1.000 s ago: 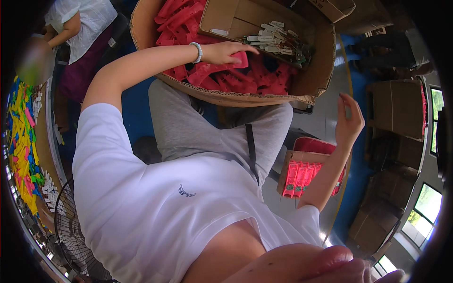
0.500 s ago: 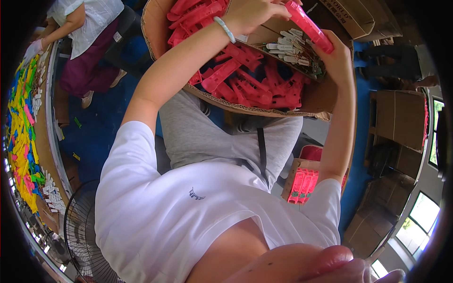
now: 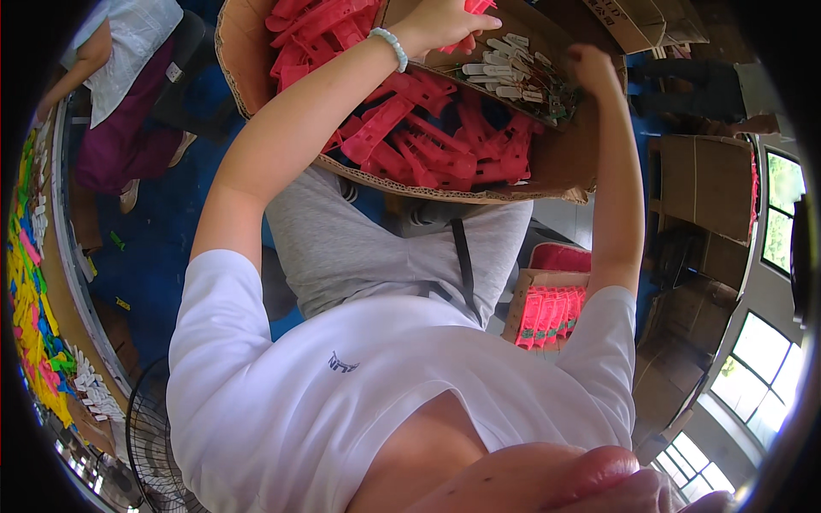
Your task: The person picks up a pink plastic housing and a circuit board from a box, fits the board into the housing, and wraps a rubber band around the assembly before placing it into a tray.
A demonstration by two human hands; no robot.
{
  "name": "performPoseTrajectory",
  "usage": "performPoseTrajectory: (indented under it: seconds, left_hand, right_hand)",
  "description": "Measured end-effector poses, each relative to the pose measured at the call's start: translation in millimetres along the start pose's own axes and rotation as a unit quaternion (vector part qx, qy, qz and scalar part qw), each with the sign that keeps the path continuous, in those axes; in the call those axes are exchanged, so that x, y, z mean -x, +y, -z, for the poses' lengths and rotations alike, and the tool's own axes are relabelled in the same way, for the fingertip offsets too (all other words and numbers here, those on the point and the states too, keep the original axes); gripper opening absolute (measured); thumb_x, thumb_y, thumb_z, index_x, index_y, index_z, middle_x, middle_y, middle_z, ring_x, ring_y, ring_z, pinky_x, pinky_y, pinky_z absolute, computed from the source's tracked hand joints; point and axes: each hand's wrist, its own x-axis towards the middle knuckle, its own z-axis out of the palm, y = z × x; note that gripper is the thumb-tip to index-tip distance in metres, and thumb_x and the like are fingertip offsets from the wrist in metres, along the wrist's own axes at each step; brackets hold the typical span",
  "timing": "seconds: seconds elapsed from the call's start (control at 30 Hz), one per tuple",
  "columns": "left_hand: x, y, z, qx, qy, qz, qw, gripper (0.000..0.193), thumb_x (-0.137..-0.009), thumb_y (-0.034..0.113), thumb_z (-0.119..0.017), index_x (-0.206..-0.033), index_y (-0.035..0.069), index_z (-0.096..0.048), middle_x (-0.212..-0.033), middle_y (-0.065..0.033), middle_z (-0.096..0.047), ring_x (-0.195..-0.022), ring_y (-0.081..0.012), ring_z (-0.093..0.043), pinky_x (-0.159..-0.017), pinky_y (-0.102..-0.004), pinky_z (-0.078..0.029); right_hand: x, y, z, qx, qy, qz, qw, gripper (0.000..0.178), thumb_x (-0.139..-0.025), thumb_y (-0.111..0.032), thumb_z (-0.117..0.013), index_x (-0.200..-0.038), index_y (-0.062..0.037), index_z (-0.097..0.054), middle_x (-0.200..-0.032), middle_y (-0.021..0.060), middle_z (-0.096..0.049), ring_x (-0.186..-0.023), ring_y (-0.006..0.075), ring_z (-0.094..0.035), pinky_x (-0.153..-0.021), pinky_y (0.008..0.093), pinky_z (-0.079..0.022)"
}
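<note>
As I follow the work through the head view, the left hand (image 3: pixel 430 26) is wrapped round a pink plastic part (image 3: pixel 481 6) at the far side, over a large cardboard box (image 3: pixel 566 175); the fingers hide some of the part. A pale beaded bracelet (image 3: pixel 390 47) circles that wrist. At the far right of the box I see the right hand (image 3: pixel 594 70), slightly blurred, its fingers curled narrow; whether it grips anything, I cannot tell. Just left of it, white strips (image 3: pixel 506 68) with wires lie in a smaller carton (image 3: pixel 547 26) inside the box, and loose pink parts (image 3: pixel 436 147) spread nearer and to the left. Beside the right arm, a small box (image 3: pixel 552 279) holds a row of pink pieces (image 3: pixel 547 315). Far left, I see a co-worker (image 3: pixel 128 47) near a table (image 3: pixel 58 274) strewn with coloured pieces.
</note>
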Motion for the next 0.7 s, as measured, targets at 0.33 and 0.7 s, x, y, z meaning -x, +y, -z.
performPoseTrajectory:
  seconds: [0.33,0.7]
  left_hand:
    - [-3,8,3,0.077,0.036,-0.064,0.994,0.033,-0.088,0.016,-0.065,-0.113,-0.002,-0.054,-0.072,-0.0055,-0.062,-0.052,-0.014,-0.062,-0.046,-0.0277,-0.046]
    - [5,12,0,0.013,0.124,-0.255,0.959,0.041,-0.087,0.017,-0.068,-0.123,0.003,-0.053,-0.096,-0.0084,-0.064,-0.088,-0.0192,-0.063,-0.078,-0.0336,-0.051]
  right_hand:
    - [16,34,-19,0.02,-0.04,-0.03,0.999,0.026,-0.074,-0.011,-0.073,-0.1,-0.0157,-0.071,-0.099,0.0163,-0.07,-0.098,0.038,-0.065,-0.084,0.0485,-0.052]
    - [52,-93,82,-0.52,0.054,0.01,0.852,0.02,-0.089,-0.002,-0.063,-0.107,0.0047,-0.065,-0.089,0.0102,-0.069,-0.075,0.016,-0.066,-0.067,0.0259,-0.055]
